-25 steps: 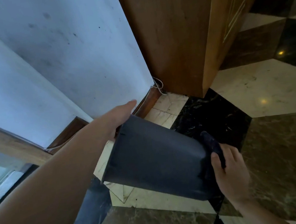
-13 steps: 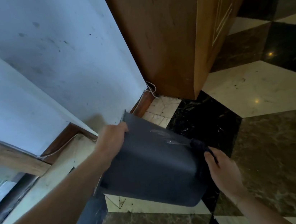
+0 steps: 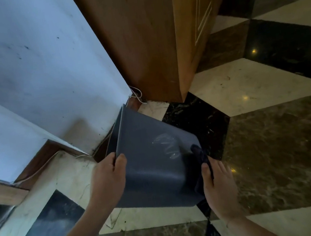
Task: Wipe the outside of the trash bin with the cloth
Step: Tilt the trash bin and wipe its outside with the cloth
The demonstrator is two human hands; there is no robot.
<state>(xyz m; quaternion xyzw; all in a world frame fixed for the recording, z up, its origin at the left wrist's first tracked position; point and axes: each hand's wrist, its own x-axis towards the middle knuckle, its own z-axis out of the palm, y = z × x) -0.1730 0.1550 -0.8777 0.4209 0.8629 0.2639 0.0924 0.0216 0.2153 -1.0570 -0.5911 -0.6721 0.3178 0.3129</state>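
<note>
Our left hand (image 3: 107, 180) pinches the rim of the dark grey trash bin (image 3: 155, 169), tipped over the marble floor (image 3: 274, 153) at centre. At 3 o'clock of it, our right hand (image 3: 218, 186) presses a dark cloth (image 3: 200, 156) to its wet-streaked side, fingers closed on the cloth.

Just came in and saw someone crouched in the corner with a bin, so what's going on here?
A person is cleaning a dark grey trash bin, tipped on its side above the marble floor. The left hand has a grip on the bin's rim, while the right hand presses a dark cloth against the outer wall. Pale smear marks show on that side.
</note>
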